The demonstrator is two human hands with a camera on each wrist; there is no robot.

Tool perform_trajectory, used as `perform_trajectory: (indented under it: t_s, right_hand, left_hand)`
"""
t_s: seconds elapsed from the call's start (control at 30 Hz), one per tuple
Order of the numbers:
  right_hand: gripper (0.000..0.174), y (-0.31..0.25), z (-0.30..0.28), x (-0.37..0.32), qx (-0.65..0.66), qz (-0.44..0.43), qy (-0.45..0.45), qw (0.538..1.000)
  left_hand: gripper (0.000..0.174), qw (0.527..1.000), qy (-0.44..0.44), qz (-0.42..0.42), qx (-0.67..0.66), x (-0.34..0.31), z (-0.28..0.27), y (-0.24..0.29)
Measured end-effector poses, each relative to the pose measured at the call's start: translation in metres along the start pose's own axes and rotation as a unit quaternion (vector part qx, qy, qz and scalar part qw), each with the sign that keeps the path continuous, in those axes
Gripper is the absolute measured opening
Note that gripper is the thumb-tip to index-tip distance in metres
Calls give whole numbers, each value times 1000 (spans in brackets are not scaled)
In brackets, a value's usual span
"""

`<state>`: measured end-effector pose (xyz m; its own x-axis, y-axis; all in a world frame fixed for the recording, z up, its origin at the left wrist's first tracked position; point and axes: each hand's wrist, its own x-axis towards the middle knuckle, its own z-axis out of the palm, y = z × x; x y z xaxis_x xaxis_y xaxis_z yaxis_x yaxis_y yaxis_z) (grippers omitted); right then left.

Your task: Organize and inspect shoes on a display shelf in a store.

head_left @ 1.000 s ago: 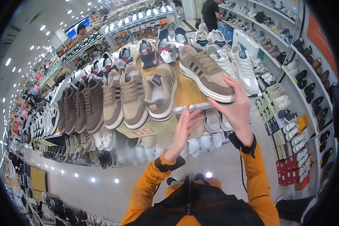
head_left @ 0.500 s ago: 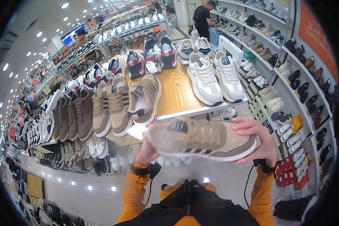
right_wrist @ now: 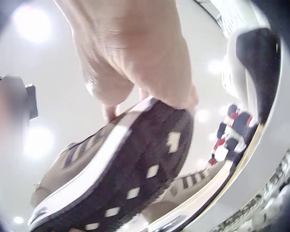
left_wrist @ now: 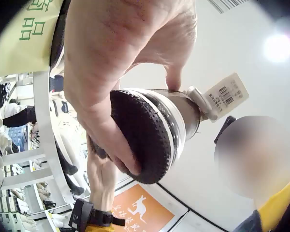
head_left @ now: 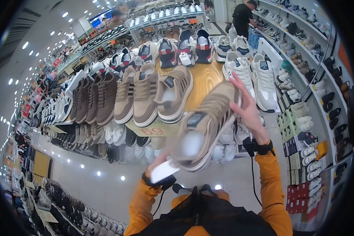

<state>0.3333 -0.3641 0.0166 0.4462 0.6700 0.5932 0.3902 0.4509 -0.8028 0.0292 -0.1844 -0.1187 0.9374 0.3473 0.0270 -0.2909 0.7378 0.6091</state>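
Sneakers (head_left: 106, 98) are sitting in tight rows along the left of the wooden counter (head_left: 203, 80), above a price card (head_left: 151, 131) reading 69. Below it, the left hand (left_wrist: 111, 72) is gripping the heel of a tan shoe (head_left: 206, 122), thumb and fingers curling round the sole, with a white tag (head_left: 163, 171) dangling there. The shoe is hanging in the air before the counter, tilting toe-up. It is already off the display, seemingly being looked over, and not yet set anywhere. The right hand (head_left: 246, 104) is clasping its toe. Farther right, white sneakers (head_left: 251, 76) are standing on the counter, and wall shelves (head_left: 318, 67) are running back towards a person in black (head_left: 243, 15).
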Motion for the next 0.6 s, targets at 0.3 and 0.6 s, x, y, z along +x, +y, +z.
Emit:
perform_trajectory:
  t_s: [0.3, 0.6]
  right_hand:
    - [48, 29, 43, -34, 60, 110, 68, 990]
    - [77, 19, 47, -49, -217, -9, 81, 973]
  left_hand:
    - [66, 981, -34, -47, 183, 90, 132, -16]
    - [72, 982, 13, -45, 185, 140, 128, -28]
